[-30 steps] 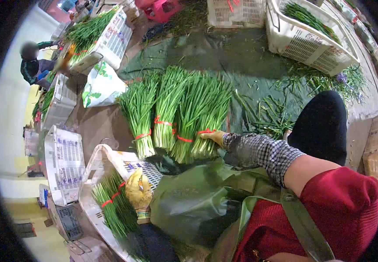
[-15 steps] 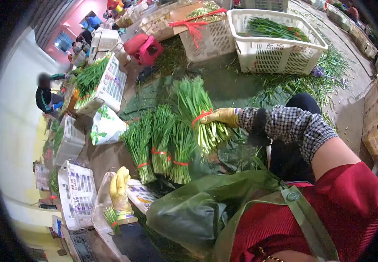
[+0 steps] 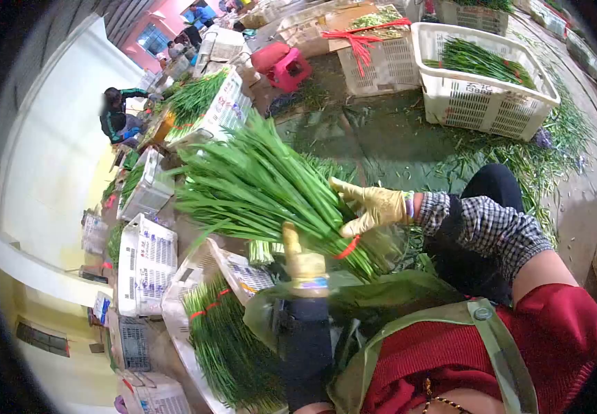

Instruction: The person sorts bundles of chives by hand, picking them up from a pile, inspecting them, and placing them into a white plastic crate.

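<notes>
near me, my gloved left hand (image 3: 303,261) touches the chive bundle (image 3: 264,186) from below, grip unclear. my gloved right hand (image 3: 374,205) clenches its stems, lifted above the crate (image 3: 174,303). beyond, a white basket (image 3: 485,103).

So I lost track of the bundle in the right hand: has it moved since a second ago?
Yes. The bundle has been lifted off the green mat, toward the crate.

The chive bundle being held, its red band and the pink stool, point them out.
chive bundle (image 3: 264,186), head view, middle of the leaves.
red band (image 3: 347,247), head view, strip below the glove.
pink stool (image 3: 283,65), head view, its seat.
</notes>
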A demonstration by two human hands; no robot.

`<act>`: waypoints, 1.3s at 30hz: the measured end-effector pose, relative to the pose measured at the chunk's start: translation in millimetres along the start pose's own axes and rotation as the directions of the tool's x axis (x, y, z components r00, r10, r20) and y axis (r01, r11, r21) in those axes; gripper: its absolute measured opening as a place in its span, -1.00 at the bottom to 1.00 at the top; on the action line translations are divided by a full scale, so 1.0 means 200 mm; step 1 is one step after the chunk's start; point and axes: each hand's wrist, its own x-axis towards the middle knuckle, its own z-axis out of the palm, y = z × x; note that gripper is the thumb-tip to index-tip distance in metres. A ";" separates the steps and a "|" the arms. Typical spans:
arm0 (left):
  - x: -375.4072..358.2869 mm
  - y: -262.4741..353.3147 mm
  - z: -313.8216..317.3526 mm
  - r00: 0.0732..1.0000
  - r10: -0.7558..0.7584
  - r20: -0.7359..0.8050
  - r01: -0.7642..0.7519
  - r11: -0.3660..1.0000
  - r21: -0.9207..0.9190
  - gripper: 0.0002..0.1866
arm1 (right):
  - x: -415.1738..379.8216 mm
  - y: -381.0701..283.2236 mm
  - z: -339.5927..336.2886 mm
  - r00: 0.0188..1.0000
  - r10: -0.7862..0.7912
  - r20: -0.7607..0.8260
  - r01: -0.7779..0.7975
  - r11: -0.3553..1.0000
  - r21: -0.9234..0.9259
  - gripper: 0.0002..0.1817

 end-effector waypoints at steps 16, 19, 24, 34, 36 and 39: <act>-0.02 -0.15 -0.05 0.977 0.082 -0.196 -0.052 0.987 0.152 -0.53 | 0.14 0.00 0.10 0.887 0.324 -0.329 -0.133 0.862 0.489 -0.56; -0.01 -0.15 -0.07 0.977 0.073 -0.200 -0.044 0.989 0.144 -0.53 | 0.15 0.02 0.08 0.849 0.423 -0.318 -0.203 0.815 0.542 -0.64; -0.01 -0.14 -0.05 0.977 0.013 -0.214 0.010 0.994 0.107 -0.53 | 0.15 0.08 0.07 0.872 0.359 -0.333 -0.107 0.804 0.585 -0.67; -0.07 -0.25 0.02 0.963 0.212 -0.164 -0.142 0.922 0.361 -0.50 | 0.16 0.03 0.10 0.855 0.180 -0.487 -0.037 0.956 0.290 -0.02; -0.08 -0.21 0.02 0.968 0.138 -0.212 -0.075 0.957 0.280 -0.53 | 0.16 0.04 0.09 0.824 0.278 -0.494 -0.059 0.909 0.413 -0.37; -0.04 -0.20 -0.01 0.973 0.110 -0.204 -0.069 0.978 0.198 -0.55 | 0.16 0.05 0.08 0.859 0.243 -0.450 0.040 0.845 0.533 -0.45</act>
